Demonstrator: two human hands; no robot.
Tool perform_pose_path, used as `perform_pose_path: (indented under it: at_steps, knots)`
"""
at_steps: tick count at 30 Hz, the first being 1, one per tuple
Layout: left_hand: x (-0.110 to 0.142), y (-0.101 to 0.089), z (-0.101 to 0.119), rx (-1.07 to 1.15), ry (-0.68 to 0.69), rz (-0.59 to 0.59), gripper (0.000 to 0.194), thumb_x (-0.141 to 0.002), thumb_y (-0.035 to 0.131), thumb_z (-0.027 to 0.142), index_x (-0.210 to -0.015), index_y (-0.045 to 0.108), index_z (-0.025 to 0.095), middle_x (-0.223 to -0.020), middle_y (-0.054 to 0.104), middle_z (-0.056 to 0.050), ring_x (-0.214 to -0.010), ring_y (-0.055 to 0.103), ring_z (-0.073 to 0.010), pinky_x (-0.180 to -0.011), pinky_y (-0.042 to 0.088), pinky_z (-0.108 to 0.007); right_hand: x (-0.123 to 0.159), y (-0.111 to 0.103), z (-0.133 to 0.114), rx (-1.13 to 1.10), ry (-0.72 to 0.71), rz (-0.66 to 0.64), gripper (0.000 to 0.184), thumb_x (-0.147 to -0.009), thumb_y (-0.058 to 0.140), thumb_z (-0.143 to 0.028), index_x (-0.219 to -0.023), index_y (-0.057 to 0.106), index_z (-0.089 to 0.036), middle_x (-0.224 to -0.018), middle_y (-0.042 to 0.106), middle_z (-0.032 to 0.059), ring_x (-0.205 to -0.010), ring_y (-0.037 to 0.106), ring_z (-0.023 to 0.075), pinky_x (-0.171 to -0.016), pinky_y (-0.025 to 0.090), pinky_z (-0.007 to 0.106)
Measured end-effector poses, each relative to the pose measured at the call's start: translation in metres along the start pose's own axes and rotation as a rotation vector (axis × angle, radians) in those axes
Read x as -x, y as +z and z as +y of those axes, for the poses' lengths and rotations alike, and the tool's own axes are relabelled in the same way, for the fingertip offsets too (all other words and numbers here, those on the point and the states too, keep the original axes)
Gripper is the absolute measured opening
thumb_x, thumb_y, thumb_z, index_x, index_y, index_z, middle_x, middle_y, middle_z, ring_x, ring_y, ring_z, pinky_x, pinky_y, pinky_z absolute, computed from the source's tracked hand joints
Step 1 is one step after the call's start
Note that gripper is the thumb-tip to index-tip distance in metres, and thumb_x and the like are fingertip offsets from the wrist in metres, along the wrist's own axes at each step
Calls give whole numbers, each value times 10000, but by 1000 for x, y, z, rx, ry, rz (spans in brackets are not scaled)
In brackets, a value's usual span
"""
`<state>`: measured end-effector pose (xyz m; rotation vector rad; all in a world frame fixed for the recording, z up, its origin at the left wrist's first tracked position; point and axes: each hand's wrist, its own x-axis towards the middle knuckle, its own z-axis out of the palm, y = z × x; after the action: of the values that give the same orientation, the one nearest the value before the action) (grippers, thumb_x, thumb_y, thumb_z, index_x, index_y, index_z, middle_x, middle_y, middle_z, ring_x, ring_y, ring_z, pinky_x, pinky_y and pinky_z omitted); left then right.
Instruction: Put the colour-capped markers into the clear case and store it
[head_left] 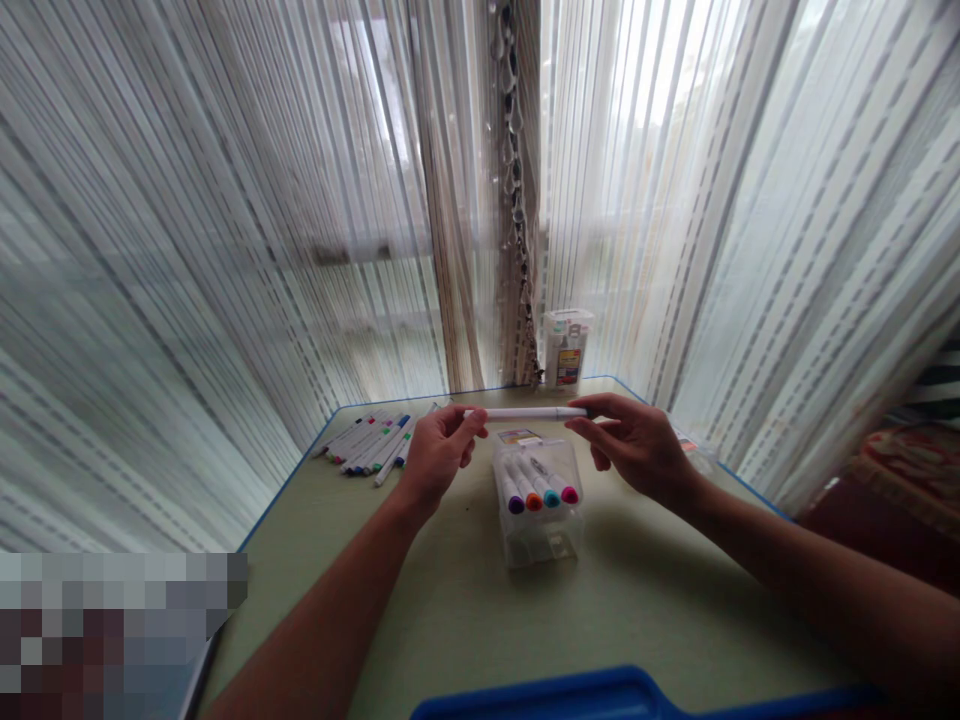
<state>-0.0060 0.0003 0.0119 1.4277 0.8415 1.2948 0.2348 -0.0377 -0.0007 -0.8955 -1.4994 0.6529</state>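
A white marker pen [526,412] lies level across the space between my hands. My left hand [442,450] pinches its left end, and my right hand [630,445] holds its right end with the fingertips. Below it, a clear plastic box [538,535] holds several upright-leaning markers with purple, orange, teal and pink caps. Left of my left hand, several loose white markers [367,442] with coloured bands lie side by side on the table.
The pale green table [480,600] has a blue edge and meets sheer striped curtains [225,250] at the back. A clear box of supplies [568,350] stands at the far edge. A blue plastic object [615,695] sits at the near edge.
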Motion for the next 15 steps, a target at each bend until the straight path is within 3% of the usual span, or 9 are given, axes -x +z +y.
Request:
perform_pose_path:
  at_steps: [8,15]
  knots:
    - [-1,0,1,45,-19,17,346,-737,728,451,-732,649,114,-655,610,-24,-444,397,-46,-395,284,-206,-1,-1,-1,1,30,-19,260,-817,726,-362,-973,679,-159,-642,652,12,-390,532,89,-340,416,213]
    - [1,0,2,58,-68,-46,296,-724,760,340,-915,682,128,-713,622,-17,-487,437,-57,-418,312,-199,1,3,-9,-54,3,14,245,-799,744,-332,-969,679,-167,-677,638,-7,-388,532,71,-336,412,198]
